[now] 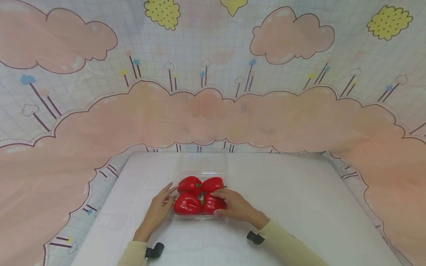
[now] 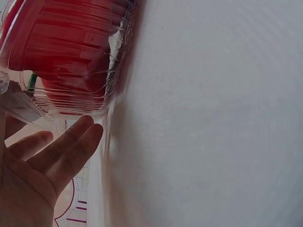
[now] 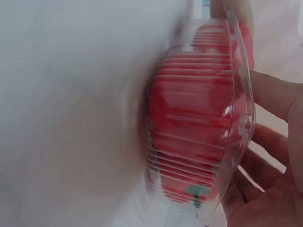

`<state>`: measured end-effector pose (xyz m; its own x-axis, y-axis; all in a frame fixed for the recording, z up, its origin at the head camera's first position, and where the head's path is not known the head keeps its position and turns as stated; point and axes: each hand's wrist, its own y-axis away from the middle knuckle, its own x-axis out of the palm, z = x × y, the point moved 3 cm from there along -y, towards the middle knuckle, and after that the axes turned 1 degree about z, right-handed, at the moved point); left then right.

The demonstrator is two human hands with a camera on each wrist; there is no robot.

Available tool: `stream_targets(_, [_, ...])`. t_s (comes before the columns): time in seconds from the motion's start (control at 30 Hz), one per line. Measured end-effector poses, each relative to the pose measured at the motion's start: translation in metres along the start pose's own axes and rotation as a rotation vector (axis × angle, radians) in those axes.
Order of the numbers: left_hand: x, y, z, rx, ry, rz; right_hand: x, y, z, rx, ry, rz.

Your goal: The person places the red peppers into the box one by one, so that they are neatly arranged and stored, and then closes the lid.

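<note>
Several red bell peppers fill a clear plastic clamshell box (image 1: 199,217), two at the back and two in front. My right hand (image 1: 237,204) spans the front right bell pepper (image 1: 209,205), fingers over its far side and thumb at its near side. My left hand (image 1: 159,209) is at the box's left side, beside the front left bell pepper (image 1: 187,204). Its fingers look fairly straight in the left wrist view, fingertips right at the ribbed wall. The right wrist view shows red through the ribbed box wall (image 3: 194,113), with the thumb reaching over the rim.
The clear lid (image 1: 203,164) stands open behind the box. A white-covered table (image 1: 283,192) lies underneath, with a cloud-patterned cloth (image 1: 213,118) behind and around it. Black wrist pieces (image 1: 255,238) show near both sleeves.
</note>
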<state>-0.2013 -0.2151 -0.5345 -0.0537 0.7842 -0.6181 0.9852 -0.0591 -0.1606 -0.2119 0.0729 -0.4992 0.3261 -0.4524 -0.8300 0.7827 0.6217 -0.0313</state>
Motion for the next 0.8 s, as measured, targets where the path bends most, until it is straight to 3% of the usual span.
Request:
stream_targets(0.33, [-0.0004, -0.0004, 0.0003, 0.009, -0.002, -0.006, 0.0076, -0.0001, -0.0051, -0.011, 0.019, -0.051])
stream_targets(0.57, [-0.0009, -0.0003, -0.0001, 0.014, -0.002, -0.013, 0.0069, 0.0024, -0.004, -0.009, -0.048, -0.11])
stream_targets(0.8, [-0.0016, 0.0002, -0.0009, 0.038, 0.003, -0.02, -0.0005, 0.0049, -0.0027, -0.082, -0.114, -0.177])
